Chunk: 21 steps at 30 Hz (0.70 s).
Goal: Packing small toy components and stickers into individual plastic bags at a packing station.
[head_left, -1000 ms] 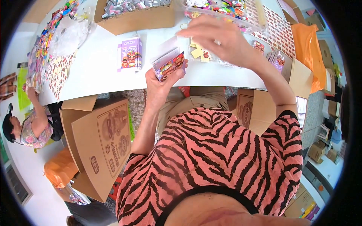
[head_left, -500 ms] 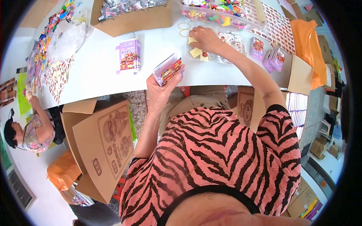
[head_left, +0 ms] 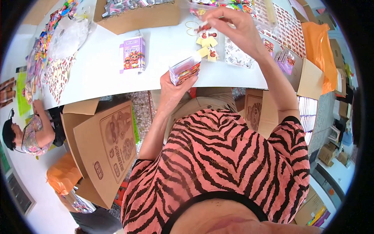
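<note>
My left hand (head_left: pixel 172 92) grips a small purple printed carton (head_left: pixel 184 74), tilted, with its pale top end open, in front of the table edge. Raised above the table, my right hand (head_left: pixel 242 34) pinches a small red-and-white printed card (head_left: pixel 203 27) between thumb and fingers. Below it lie several small yellow and printed cards (head_left: pixel 207 43) on the white table. Next to these is a clear bag of white printed pieces (head_left: pixel 239 54). Another purple carton (head_left: pixel 134 55) stands to the left, flaps out.
A cardboard box of small grey packets (head_left: pixel 138 21) stands at the back. Several filled purple cartons (head_left: pixel 286 61) sit at the right, near an orange bag (head_left: pixel 317 50). Colourful small toys (head_left: pixel 50 27) and clear bags lie at the left. A co-worker (head_left: pixel 37 130) sits beyond a large carton (head_left: pixel 105 152).
My right hand has lifted from the yellow cards up and to the right, with a small card now in its fingers. My left hand and the carton have shifted slightly right.
</note>
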Available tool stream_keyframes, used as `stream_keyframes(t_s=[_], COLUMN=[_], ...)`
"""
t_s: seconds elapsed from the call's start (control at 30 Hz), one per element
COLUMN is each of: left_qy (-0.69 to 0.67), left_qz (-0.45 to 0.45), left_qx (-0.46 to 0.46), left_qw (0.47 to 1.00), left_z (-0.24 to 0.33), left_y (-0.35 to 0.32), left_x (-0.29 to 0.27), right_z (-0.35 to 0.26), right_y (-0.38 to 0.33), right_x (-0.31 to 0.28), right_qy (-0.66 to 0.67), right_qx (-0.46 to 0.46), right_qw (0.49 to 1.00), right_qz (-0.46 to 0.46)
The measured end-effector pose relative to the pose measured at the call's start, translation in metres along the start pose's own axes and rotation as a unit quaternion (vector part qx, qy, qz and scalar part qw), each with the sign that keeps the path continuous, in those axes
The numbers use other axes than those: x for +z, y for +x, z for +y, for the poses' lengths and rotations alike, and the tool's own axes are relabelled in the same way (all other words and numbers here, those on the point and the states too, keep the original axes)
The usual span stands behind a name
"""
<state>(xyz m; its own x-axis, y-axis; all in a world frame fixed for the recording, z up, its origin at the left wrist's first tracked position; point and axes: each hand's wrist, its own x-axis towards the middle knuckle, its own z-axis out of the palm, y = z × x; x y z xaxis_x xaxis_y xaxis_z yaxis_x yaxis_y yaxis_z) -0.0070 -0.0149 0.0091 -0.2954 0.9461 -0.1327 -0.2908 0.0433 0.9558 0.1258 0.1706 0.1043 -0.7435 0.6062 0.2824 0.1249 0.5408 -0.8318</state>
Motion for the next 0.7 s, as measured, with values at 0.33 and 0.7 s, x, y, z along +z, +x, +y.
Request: stream_keyframes(t_s=[0.33,0.7], left_qy=[0.028,0.009], left_qz=[-0.037,-0.023], left_qx=[0.01,-0.01], left_qw=[0.999,1.0], left_z=[0.002,0.002], left_y=[0.003,0.005], left_x=[0.013,0.013], right_z=[-0.021,0.08], right_y=[-0.025,-0.057], right_x=[0.017,-0.05], right_qy=[-0.133,-0.265], right_qx=[-0.202,0.024], right_qw=[0.964,0.96], right_qz=[-0.106,-0.082])
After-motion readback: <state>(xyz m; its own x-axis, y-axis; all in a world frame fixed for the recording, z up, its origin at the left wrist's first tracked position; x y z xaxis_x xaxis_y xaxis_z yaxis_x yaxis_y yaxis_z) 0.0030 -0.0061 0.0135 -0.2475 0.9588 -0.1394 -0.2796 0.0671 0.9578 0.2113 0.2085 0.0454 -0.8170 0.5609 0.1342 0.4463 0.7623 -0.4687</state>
